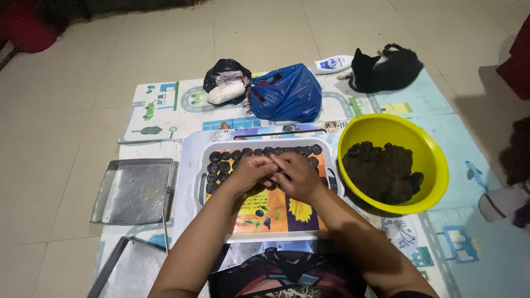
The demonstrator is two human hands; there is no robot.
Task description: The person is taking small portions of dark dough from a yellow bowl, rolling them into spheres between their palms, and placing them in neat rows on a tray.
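A white plastic tray [331, 165] with a colourful flower picture on its base lies in front of me on a play mat. Several small dark flattened discs [221, 165] line its far side and left side. My left hand [249, 172] and my right hand [298, 175] meet over the middle of the tray, fingertips pressed together around a small dark lump that is mostly hidden. To the right stands a yellow bowl [428, 154] with a mound of dark dough [381, 171] in it.
Two metal baking trays [132, 190] lie on the left, one nearer me [130, 270]. A blue plastic bag [287, 94], a black bag [226, 77] and a white bottle [333, 64] sit at the far side. A black cat [383, 70] lies beyond the bowl.
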